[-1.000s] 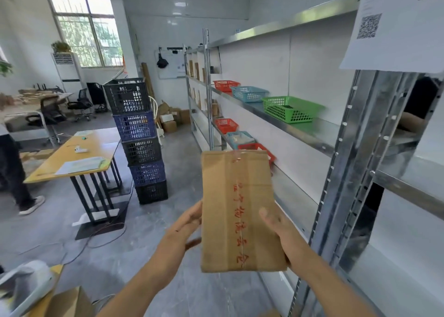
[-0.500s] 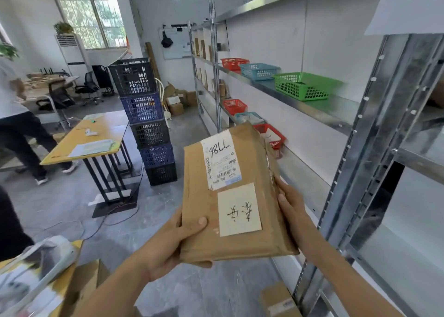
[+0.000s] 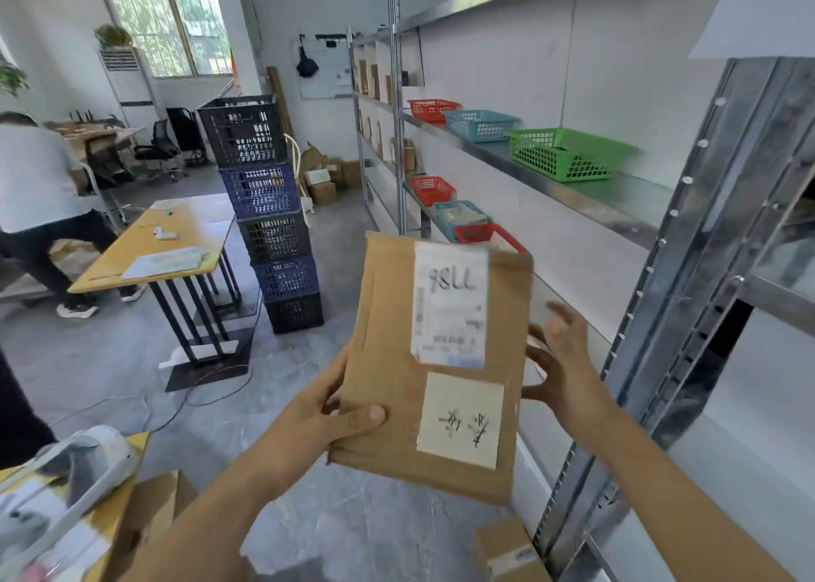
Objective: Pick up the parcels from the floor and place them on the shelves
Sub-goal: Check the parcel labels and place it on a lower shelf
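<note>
A flat brown cardboard parcel [image 3: 388,374] with a white shipping label and a cream note on its face is held up in front of me. My left hand [image 3: 317,422] grips its lower left corner, thumb on the front. At the parcel's right edge my right hand [image 3: 560,370] is spread with fingers apart, at or just off the edge. The metal shelves [image 3: 573,189] run along the wall on the right. Another small parcel [image 3: 507,550] lies on the floor by the shelf post.
Green [image 3: 569,153], blue [image 3: 478,125] and red [image 3: 430,109] baskets stand on the shelves. A stack of crates [image 3: 269,215] and a yellow table [image 3: 176,242] are left of centre. A person [image 3: 39,193] bends at far left. A box [image 3: 150,520] is near my left arm.
The parcel was turned from its taped back to its labelled face. My right hand has since come off its edge and spread its fingers; the left hand keeps hold.
</note>
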`<state>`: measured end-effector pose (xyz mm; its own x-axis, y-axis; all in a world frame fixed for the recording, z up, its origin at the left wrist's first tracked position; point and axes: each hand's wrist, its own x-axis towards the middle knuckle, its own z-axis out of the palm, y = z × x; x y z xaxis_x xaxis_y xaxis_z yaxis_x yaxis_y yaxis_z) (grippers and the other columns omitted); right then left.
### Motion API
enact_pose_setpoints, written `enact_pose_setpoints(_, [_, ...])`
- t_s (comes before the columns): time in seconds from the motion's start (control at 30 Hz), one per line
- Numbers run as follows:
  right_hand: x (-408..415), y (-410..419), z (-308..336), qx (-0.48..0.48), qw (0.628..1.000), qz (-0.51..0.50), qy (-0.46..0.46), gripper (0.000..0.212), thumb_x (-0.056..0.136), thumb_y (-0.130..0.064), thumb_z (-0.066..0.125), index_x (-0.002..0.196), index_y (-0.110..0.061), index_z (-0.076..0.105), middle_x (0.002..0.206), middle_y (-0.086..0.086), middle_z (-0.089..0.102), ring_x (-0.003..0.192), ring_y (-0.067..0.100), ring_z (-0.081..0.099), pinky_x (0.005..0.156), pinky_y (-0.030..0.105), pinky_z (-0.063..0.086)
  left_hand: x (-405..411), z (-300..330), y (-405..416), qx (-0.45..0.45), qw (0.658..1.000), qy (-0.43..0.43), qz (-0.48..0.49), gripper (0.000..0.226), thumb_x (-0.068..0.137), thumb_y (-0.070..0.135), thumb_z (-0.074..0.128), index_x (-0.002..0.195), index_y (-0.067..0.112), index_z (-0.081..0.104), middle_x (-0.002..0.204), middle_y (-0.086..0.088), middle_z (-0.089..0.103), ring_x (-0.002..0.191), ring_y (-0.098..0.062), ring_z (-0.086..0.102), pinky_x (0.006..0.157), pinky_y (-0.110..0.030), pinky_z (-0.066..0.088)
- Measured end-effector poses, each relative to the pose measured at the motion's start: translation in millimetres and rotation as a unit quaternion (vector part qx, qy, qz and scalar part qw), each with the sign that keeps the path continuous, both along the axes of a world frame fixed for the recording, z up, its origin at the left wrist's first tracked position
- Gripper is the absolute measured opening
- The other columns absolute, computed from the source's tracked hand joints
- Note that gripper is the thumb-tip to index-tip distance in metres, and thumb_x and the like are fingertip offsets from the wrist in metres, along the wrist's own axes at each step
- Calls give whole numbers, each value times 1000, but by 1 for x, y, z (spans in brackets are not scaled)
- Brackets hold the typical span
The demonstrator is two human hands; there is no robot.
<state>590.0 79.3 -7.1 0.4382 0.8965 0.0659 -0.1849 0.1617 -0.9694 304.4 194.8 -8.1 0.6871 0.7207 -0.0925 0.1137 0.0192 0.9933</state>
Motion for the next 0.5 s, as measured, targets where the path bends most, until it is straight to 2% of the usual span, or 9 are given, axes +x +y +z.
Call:
enact_pose_setpoints(0.07, [8,0,10,19,999,38,3,123,40,-76,89,144,-66,25,124,-14,73,101,9,77,70,54,64,-4,2,9,80,996,48,-3,81,75,24,87,131,71,52,139,29,62,127,5,58,109,-36,49])
enact_pose_setpoints(0.1, [9,1,15,20,998,50,-12,121,41,-71,92,144,-67,28,126,-16,73,106,10,76,73,58,63,-6,3,12,111,992,60,-8,80,74,23,87,127,72,54,139,32,60,126,9,56,109,-34,49])
enact_pose_setpoints(0.2, [17,4,17,20,999,26,-37,95,43,-61,97,129,-45,61,127,-8,71,116,25,69,75,60,62,-4,9,16,145,989,19,27,71,71,26,86,127,63,62,145,25,57,132,-2,55,103,-39,54])
enact_pose_setpoints(0.27, [21,2,13,30,999,2,-28,81,43,-62,97,113,-37,66,118,-9,74,111,24,71,74,57,64,1,15,20,120,987,-39,103,77,66,28,91,132,54,60,144,18,53,129,-11,56,92,-37,58])
enact_pose_setpoints(0.33, [20,0,9,32,999,-28,-27,83,39,-66,96,106,-29,64,115,-16,74,104,15,74,74,50,65,9,18,28,39,976,-100,189,99,61,30,98,147,37,49,140,11,53,124,-15,59,96,-38,55])
enact_pose_setpoints(0.37, [17,-1,8,25,998,-40,-43,87,40,-68,95,107,-25,62,118,-21,71,103,9,74,74,46,65,14,19,32,-15,969,-133,207,94,65,28,95,147,24,49,139,2,58,124,-22,61,100,-40,53])
enact_pose_setpoints(0.4, [14,-1,5,12,997,-50,-65,89,42,-71,91,109,-21,60,123,-26,66,103,6,74,74,41,66,21,20,33,-55,965,-158,203,71,76,23,88,138,13,56,134,-6,65,125,-29,62,100,-39,52])
enact_pose_setpoints(0.47, [9,-2,-4,-14,992,-70,-108,84,55,-75,83,114,-21,56,131,-17,63,107,11,73,75,38,66,38,24,28,-63,971,-122,194,24,97,16,65,120,15,66,118,-6,74,126,-33,62,91,-35,54])
enact_pose_setpoints(0.5, [9,-4,-8,-22,989,-79,-121,79,60,-75,79,116,-25,54,132,-6,63,105,19,74,75,40,66,46,26,24,-48,976,-93,193,22,102,19,58,122,22,66,117,-1,74,125,-30,63,87,-38,55])
